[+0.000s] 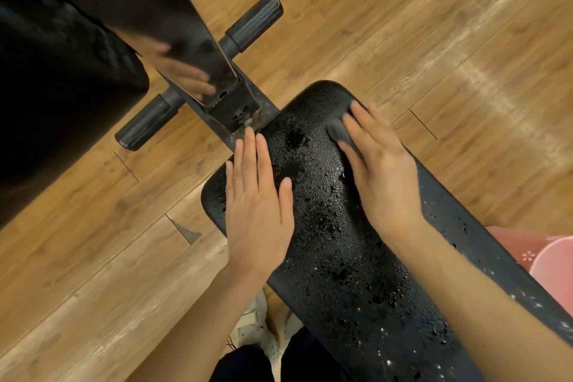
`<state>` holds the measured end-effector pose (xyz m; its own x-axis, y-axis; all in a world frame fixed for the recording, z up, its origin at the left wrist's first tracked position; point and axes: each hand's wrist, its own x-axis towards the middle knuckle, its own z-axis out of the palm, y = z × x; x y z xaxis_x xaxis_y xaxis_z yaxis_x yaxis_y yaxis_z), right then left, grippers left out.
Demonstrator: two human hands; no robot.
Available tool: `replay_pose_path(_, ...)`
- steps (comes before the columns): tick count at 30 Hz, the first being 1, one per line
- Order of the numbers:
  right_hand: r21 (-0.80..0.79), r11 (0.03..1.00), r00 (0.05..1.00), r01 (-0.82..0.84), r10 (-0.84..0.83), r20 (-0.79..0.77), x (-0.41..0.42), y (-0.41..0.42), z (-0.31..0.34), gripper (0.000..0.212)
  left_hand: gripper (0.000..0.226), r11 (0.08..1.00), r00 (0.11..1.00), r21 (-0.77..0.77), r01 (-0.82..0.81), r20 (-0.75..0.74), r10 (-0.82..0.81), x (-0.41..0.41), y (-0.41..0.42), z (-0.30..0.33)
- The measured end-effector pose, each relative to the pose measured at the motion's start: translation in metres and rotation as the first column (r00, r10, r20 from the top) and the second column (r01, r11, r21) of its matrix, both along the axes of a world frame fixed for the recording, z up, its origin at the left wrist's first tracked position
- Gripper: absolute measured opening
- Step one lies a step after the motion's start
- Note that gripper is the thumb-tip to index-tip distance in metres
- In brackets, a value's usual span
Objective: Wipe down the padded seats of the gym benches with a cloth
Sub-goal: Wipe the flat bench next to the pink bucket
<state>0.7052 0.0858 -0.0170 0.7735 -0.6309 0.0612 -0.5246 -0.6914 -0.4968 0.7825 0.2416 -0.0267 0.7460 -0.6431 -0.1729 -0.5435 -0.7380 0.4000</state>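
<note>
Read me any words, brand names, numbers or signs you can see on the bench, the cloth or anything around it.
None: no readable text anywhere in this view.
Padded seat: water droplets only, no label or brand.
Grey cloth under the right hand: plain.
Pink item at the right edge: a small flower-like mark, no lettering.
Metal frame and foam rollers: no markings legible.

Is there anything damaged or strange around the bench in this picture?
Yes. The wooden floor has a chipped gap at a plank joint, left of the bench pad. The pad is also covered with water droplets, not yet wiped by the grey cloth under the right hand.
</note>
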Motion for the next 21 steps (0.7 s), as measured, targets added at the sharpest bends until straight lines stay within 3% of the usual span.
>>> replay_pose_path(5,0.029,1.0,0.999,0.005,-0.004,-0.054,0.092,-0.027,0.0,0.026,0.062,1.0,0.998,-0.013,0.027,-0.05,-0.028,0.004,0.004,0.004)
replay_pose_path(11,0.027,0.988,0.988,-0.15,0.149,0.045,-0.018,0.027,-0.001,0.037,0.06,0.993,0.994,-0.055,-0.1,-0.056,0.096,0.001,0.035,0.013)
replay_pose_path(17,-0.067,0.986,0.988,-0.152,0.152,0.005,0.083,0.011,-0.01,0.031,0.059,0.993,0.993,-0.071,-0.093,-0.085,0.086,-0.006,0.056,0.0)
replay_pose_path(21,0.009,0.969,0.968,-0.247,0.246,0.051,0.02,0.03,-0.004,0.038,0.059,0.992,0.994,-0.1,-0.077,-0.09,0.068,-0.005,0.058,-0.001)
